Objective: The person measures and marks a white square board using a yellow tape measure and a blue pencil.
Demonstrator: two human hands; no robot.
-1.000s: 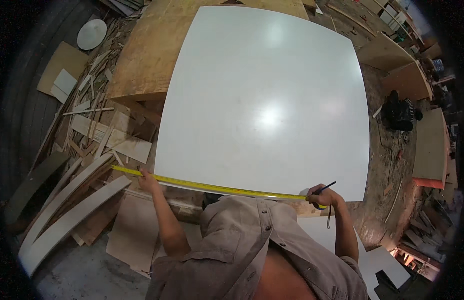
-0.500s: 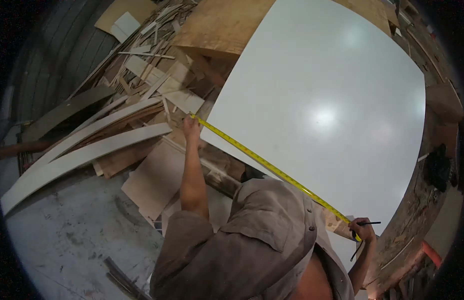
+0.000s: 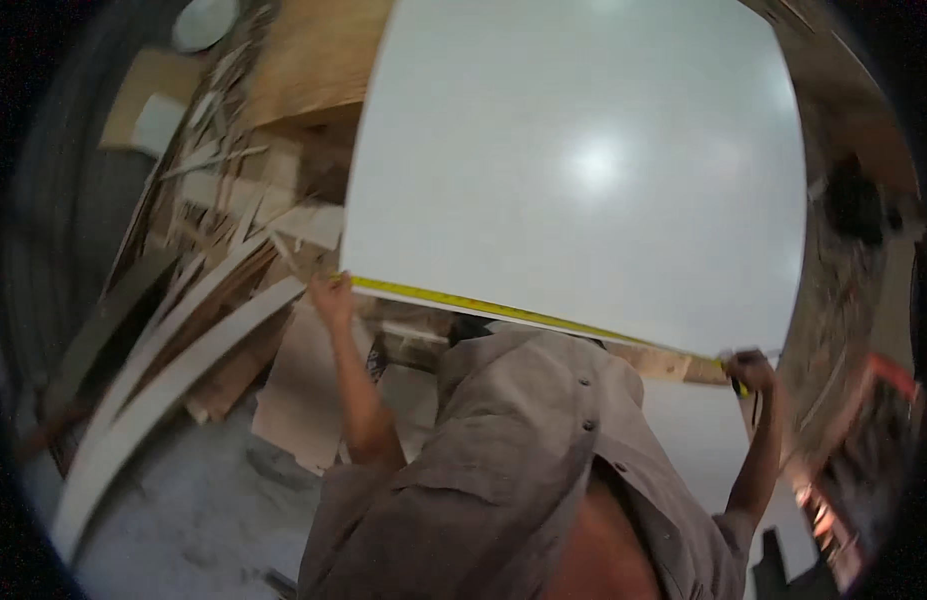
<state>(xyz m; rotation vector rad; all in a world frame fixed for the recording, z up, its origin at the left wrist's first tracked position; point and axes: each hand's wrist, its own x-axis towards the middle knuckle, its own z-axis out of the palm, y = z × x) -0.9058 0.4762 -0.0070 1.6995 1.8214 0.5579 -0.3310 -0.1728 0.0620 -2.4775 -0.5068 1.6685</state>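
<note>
Reading the view as a clock face, the long, flat yellow tape measure [image 3: 463, 302] runs from 9 o'clock to between 3 and 4, drawn out along the near edge of a broad, glossy white rectangular panel [image 3: 583, 150]; whether the two touch along that edge, I cannot tell. At 9 o'clock, just beside the panel's near left corner, the left hand [image 3: 332, 298] pinches the free end of the tape with its fingers pressed together. Between 3 and 4 o'clock, the right hand [image 3: 751, 370] is curled tightly around the tape's case, which is mostly hidden; motion blur hides the exact finger placement. The panel spreads from 11 round to 3 o'clock, overlapping a tan plywood bench [image 3: 318, 60] at 11. Around 10 o'clock lies a heap of narrow wooden offcuts [image 3: 213, 160], and at 8 o'clock long, curved, pale strips [image 3: 173, 420] sweep toward the rim, near a flat, light-brown board [image 3: 298, 395]. Grey, stained floor [image 3: 193, 510] shows between 7 and 8. At 6 o'clock is the person's grey-brown buttoned shirt [image 3: 503, 420], with a flat white sheet [image 3: 688, 430] at 4 o'clock.
</note>
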